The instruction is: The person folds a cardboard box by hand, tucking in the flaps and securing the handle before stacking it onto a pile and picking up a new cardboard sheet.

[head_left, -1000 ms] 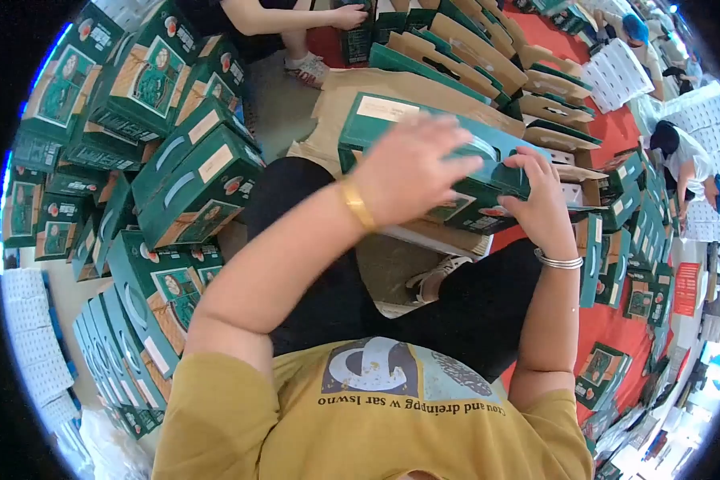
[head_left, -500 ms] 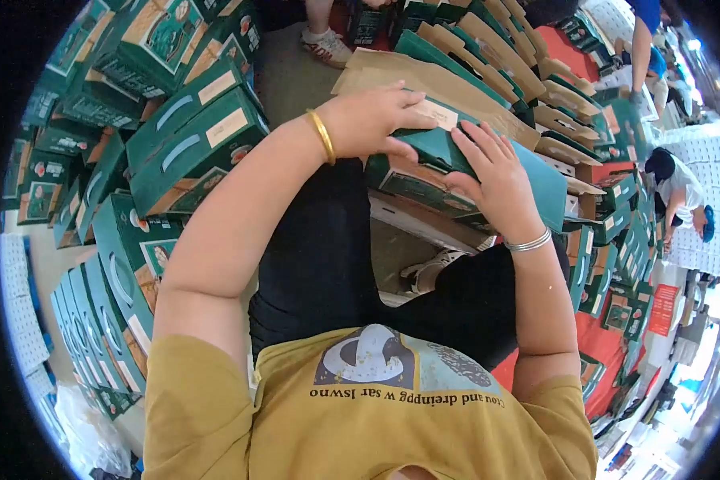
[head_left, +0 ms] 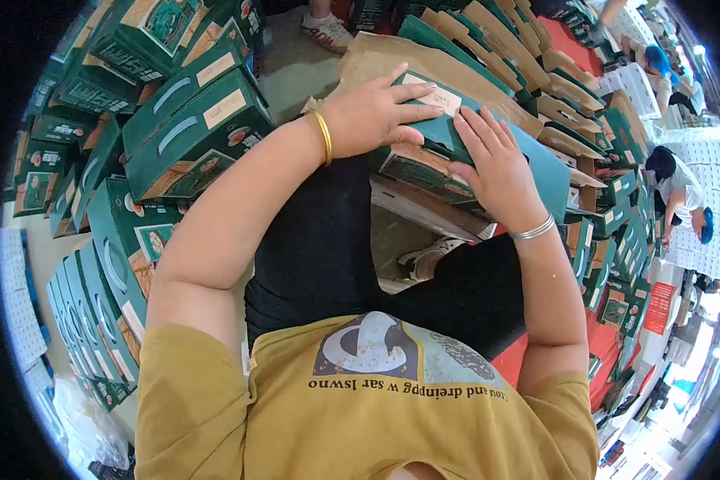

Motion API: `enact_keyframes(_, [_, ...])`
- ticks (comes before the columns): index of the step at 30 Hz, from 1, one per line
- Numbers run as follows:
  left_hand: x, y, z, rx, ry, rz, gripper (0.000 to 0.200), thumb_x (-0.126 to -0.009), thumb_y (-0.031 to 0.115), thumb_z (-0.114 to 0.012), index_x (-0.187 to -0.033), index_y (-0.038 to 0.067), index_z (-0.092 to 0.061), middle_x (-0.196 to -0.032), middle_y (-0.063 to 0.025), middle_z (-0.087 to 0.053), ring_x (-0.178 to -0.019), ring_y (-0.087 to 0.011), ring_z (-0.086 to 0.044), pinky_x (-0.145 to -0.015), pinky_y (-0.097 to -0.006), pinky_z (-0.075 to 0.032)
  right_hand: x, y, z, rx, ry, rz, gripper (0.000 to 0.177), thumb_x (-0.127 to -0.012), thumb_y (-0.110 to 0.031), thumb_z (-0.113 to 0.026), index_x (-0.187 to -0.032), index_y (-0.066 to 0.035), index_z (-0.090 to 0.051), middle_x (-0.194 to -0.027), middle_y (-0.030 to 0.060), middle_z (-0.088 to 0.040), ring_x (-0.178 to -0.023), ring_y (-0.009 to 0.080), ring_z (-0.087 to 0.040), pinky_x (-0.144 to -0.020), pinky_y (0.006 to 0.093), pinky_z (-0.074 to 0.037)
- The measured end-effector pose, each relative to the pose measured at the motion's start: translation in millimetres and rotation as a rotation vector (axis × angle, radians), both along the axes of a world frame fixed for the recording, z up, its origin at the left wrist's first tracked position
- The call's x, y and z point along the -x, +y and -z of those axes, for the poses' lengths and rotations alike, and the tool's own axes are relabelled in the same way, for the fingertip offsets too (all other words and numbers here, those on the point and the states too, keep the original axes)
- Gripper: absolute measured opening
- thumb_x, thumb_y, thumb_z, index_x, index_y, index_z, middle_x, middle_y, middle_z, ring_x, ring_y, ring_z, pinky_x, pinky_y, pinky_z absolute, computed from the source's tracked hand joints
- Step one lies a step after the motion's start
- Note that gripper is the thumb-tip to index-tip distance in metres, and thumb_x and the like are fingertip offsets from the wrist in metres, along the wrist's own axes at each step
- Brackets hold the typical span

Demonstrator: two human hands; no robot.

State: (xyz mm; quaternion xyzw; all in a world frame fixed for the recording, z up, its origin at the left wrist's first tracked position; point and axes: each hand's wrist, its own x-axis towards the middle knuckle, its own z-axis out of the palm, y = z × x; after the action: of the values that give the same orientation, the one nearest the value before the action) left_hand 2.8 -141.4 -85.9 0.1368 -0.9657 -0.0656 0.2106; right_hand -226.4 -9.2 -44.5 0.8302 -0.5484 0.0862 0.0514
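In front of my lap stands a dark green printed carton (head_left: 426,171), its green top panel folded over. A cream label (head_left: 438,98) lies on that top, between my hands. My left hand (head_left: 380,112), with a gold bangle at the wrist, rests on the carton's left end, fingers spread across the top and thumb near the front edge. Flat on the top to the right of the label is my right hand (head_left: 494,160), fingers stretched out and thumb at the front edge. Brown cardboard flaps (head_left: 368,58) stick out behind the carton.
Closed green cartons with handles (head_left: 192,120) are stacked at the left. Rows of cartons with raised brown flaps (head_left: 488,48) stand behind and to the right. A person in a white top (head_left: 680,192) bends at the far right. A shoe (head_left: 326,32) shows at the top.
My left hand has shifted slightly, its fingers more spread, and more of the label shows. My right hand stays pressed on the carton's top. The view has shifted a little.
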Motion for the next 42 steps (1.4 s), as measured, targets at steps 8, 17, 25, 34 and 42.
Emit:
enact_keyframes(8, [-1.6,-2.3,1.8,-0.028,-0.007,0.014,0.050,-0.095,0.045,-0.054,-0.139,0.021,-0.055,-0.152,-0.0058,-0.043,-0.138,-0.0461,-0.036,-0.113,-0.0487,-0.037,1.4,-0.9,-7.2,-0.072,-0.054,-0.004,0.059,-0.089,-0.028,-0.067,-0.140,-0.005,-0.049,-0.145,0.0126,-0.049,-0.133,0.0400,-0.046,-0.111,0.0517,-0.037])
enact_keyframes(17, [2.1,-9.3,-4.4,-0.081,-0.039,0.033,0.045,-0.099,0.039,-0.051,-0.140,0.021,-0.054,-0.152,-0.0070,-0.043,-0.139,-0.0470,-0.033,-0.115,-0.0498,-0.034,11.3,-9.7,-6.9,-0.063,-0.153,-0.068,0.049,-0.090,-0.023,-0.065,-0.134,-0.004,-0.054,-0.138,0.0124,-0.055,-0.127,0.0403,-0.051,-0.108,0.0476,-0.042])
enact_keyframes(25, [-2.5,3.3,-3.6,-0.087,-0.056,0.010,0.044,-0.101,0.037,-0.047,-0.142,0.020,-0.052,-0.153,-0.0099,-0.042,-0.142,-0.0448,-0.029,-0.118,-0.0515,-0.026,4.5,2.0,6.8,0.082,-0.099,-0.034,0.050,-0.090,-0.024,-0.064,-0.135,-0.006,-0.054,-0.141,0.0103,-0.053,-0.130,0.0378,-0.049,-0.110,0.0501,-0.038])
enact_keyframes(34, [-1.5,50.9,1.1,-0.514,0.377,-0.661,0.074,-0.073,0.046,-0.084,-0.117,-0.004,-0.053,-0.114,-0.0170,-0.055,-0.100,-0.0253,-0.057,-0.087,-0.0346,-0.049,-6.3,7.8,8.0,0.142,-0.089,0.035,0.049,-0.088,-0.023,-0.066,-0.134,-0.011,-0.056,-0.140,0.0062,-0.055,-0.130,0.0313,-0.051,-0.108,0.0446,-0.041])
enact_keyframes(42, [31.7,82.7,15.2,-0.899,0.778,-0.795,0.043,-0.081,0.038,-0.078,-0.088,-0.004,-0.070,-0.128,-0.0220,-0.060,-0.119,-0.0323,-0.058,-0.101,-0.0376,-0.043,15.8,3.9,-1.3,0.005,-0.257,-0.048,0.047,-0.090,-0.019,-0.064,-0.135,-0.008,-0.055,-0.139,0.0105,-0.055,-0.130,0.0351,-0.049,-0.109,0.0455,-0.040])
